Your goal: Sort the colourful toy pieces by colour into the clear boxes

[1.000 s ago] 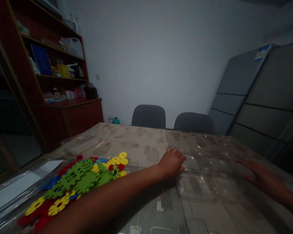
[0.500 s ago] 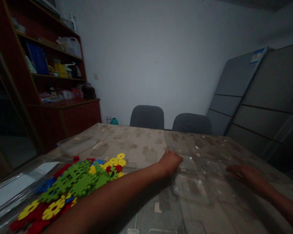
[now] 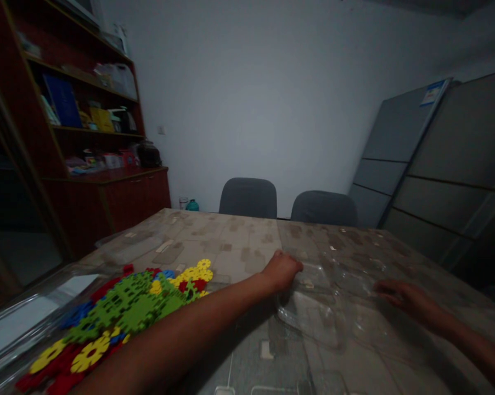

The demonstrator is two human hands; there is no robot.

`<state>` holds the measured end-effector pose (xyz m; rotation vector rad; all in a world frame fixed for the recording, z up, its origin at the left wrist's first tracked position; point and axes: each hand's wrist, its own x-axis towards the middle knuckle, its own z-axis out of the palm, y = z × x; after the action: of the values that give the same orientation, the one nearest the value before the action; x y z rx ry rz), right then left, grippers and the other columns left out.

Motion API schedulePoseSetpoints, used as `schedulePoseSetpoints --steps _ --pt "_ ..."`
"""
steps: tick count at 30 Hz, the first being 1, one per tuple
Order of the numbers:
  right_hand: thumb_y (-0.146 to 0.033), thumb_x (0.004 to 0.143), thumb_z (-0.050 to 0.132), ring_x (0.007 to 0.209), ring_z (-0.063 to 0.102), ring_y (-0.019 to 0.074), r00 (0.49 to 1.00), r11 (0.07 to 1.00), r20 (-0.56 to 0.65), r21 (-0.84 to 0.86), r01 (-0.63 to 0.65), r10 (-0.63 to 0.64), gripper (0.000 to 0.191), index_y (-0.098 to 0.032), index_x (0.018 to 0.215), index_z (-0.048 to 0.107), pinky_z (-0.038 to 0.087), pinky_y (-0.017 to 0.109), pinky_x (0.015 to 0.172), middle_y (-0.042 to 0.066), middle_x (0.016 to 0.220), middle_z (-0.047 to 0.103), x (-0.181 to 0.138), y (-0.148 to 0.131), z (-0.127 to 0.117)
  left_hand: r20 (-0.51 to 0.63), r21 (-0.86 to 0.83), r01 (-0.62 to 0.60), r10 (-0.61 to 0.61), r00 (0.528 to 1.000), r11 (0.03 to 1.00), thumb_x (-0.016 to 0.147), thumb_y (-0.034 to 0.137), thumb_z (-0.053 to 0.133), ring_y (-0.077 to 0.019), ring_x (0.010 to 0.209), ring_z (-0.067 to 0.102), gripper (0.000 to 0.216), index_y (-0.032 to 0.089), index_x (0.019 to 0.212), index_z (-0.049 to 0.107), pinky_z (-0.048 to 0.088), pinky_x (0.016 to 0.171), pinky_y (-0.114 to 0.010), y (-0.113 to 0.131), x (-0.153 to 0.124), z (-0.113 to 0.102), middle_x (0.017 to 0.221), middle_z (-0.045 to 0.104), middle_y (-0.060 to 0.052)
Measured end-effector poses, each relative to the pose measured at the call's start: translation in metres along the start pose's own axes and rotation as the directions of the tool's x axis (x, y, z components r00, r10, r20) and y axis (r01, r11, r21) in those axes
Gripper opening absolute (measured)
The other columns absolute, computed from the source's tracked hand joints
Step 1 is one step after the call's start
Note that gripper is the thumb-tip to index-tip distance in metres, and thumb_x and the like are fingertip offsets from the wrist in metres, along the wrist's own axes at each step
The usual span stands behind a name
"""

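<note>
My left hand (image 3: 283, 270) is closed on the left edge of a clear plastic tray (image 3: 313, 315) with molded hollows, over the middle of the table. Its fingertips are partly hidden behind the hand. My right hand (image 3: 399, 296) has its fingers together at the right side of the clear plastic, which looks pinched there, though blur softens the contact. Whether the plastic is one piece or two joined halves I cannot tell. Left of my left forearm lies a pile of plastic interlocking pieces: green plates (image 3: 138, 304), yellow flower-shaped discs (image 3: 90, 352), and red and blue ones.
A patterned cloth covers the table (image 3: 231, 241). More clear plastic packaging (image 3: 128, 247) lies at the far left, and a white sheet under clear plastic (image 3: 29, 312) at the near left. Two grey chairs (image 3: 248, 196) stand behind the table, with a shelf unit (image 3: 95, 129) to the left.
Both hands have shifted slightly left, and the clear plastic has moved left with them, its near part now tilted differently. The pile of pieces has stayed put.
</note>
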<state>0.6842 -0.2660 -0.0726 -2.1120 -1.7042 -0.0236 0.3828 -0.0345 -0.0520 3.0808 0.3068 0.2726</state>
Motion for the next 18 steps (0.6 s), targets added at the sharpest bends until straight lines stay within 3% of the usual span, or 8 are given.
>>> schedulePoseSetpoints --steps 9,14,18 --pt "-0.082 0.083 0.043 0.092 0.076 0.0346 0.999 0.999 0.036 0.024 0.022 -0.023 0.069 -0.024 0.089 0.080 0.060 0.048 0.083 0.013 0.100 0.080 0.008 -0.010 0.005 0.033 0.013 0.065 -0.066 0.997 0.998 0.093 0.016 0.063 -0.0258 0.105 0.067 0.015 0.015 0.106 0.071 0.046 0.099 -0.048 -0.010 -0.008 -0.001 0.106 0.073 -0.008" --pt "-0.075 0.087 0.042 0.093 0.075 0.0368 0.998 1.000 0.060 -0.021 0.020 -0.019 0.064 -0.024 0.091 0.080 0.059 0.051 0.083 0.014 0.101 0.080 0.013 -0.013 0.009 0.040 0.004 0.066 -0.066 0.997 0.998 0.090 0.008 0.064 -0.0273 0.108 0.065 0.022 0.015 0.109 0.071 0.043 0.101 -0.050 -0.018 -0.010 0.002 0.109 0.073 -0.011" --pt "-0.073 0.086 0.043 0.091 0.075 0.0401 0.997 0.998 0.080 -0.067 0.017 -0.012 0.062 -0.023 0.091 0.080 0.058 0.055 0.081 0.015 0.098 0.080 0.011 -0.009 0.009 0.069 -0.006 0.053 -0.053 0.996 0.999 0.095 0.017 0.064 -0.0263 0.109 0.064 0.018 0.016 0.111 0.069 0.043 0.103 -0.053 -0.021 -0.008 0.003 0.111 0.071 -0.007"
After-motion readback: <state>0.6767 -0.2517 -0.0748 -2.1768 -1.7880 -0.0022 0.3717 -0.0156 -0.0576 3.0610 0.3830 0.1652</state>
